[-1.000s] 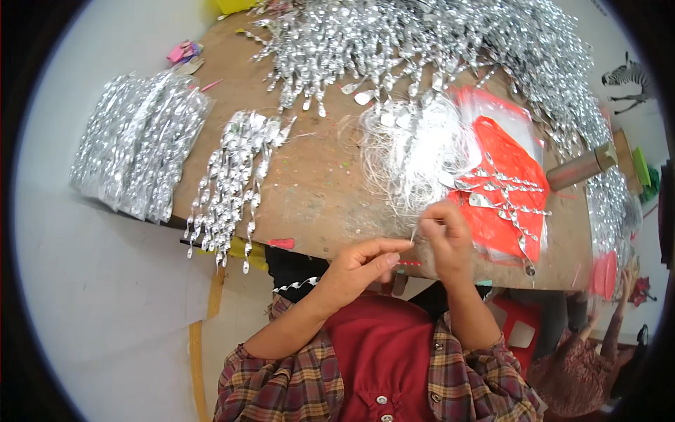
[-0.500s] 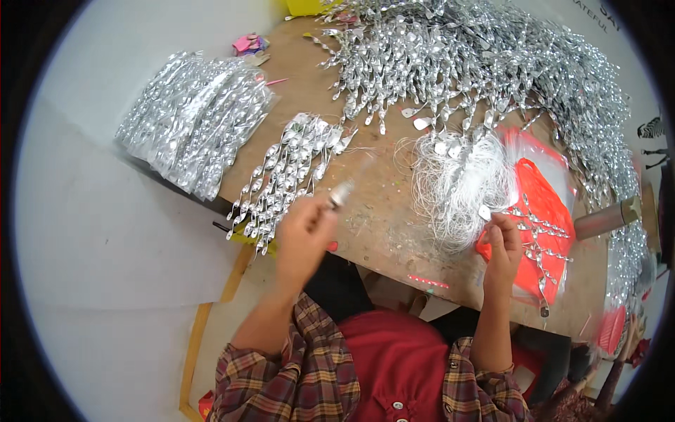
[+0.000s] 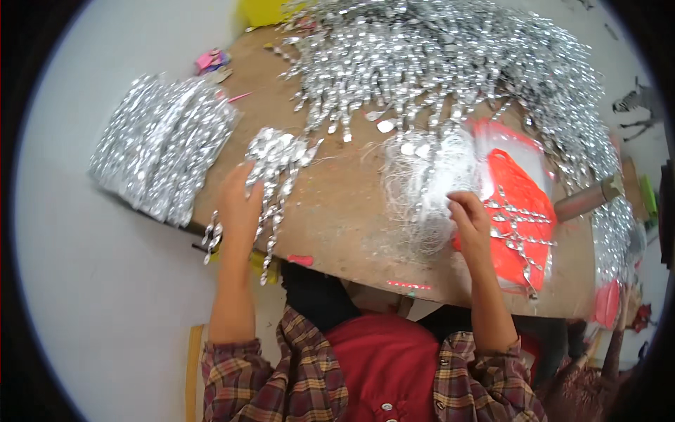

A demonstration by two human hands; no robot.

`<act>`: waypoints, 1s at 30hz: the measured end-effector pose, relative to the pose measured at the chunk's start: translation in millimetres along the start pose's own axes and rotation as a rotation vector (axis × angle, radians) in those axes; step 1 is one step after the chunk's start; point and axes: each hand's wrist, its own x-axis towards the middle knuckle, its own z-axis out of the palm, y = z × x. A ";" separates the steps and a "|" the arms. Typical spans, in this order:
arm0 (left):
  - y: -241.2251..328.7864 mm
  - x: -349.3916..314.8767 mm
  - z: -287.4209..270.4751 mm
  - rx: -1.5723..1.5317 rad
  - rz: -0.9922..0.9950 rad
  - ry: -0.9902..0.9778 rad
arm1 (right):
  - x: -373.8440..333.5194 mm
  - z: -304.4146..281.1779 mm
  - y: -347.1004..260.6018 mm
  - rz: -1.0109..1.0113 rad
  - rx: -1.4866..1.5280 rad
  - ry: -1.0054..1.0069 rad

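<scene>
At the left of the table, my left hand (image 3: 239, 204) is over a small bunch of twisted silver foil strands (image 3: 278, 151). Its thumb and fingers look apart, slightly blurred, and part of the bunch is hidden behind it. My right hand (image 3: 472, 224) is at the lower right side of a tangled heap of white string (image 3: 415, 204). Its thumb and forefinger are pinched together; anything between them is too small to make out. Just right of it, several more twisted silver strands (image 3: 517, 239) lie across a red plastic bag (image 3: 503, 172).
A big pile of silver strands (image 3: 422, 56) covers the table's far side and right. Clear bags of silver pieces (image 3: 165, 141) lie at the left edge. A grey bottle (image 3: 587, 200) stands at right. A small red piece (image 3: 301, 260) lies by the near edge.
My left hand has moved left to the small strand bunch; the shiny silver piece it held no longer shows. The right hand stays by the string. The whole view has shifted.
</scene>
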 end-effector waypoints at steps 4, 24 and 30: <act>61.4 -35.7 3.8 -0.066 0.212 -0.077 | 57.7 6.3 26.0 -0.145 -0.161 0.022; 99.8 -96.5 51.1 -0.347 0.263 -0.154 | 116.8 15.0 48.5 -0.538 -0.993 -0.112; 99.5 -99.9 52.1 -0.331 0.249 -0.146 | 112.6 0.5 59.5 -0.613 -1.039 -0.133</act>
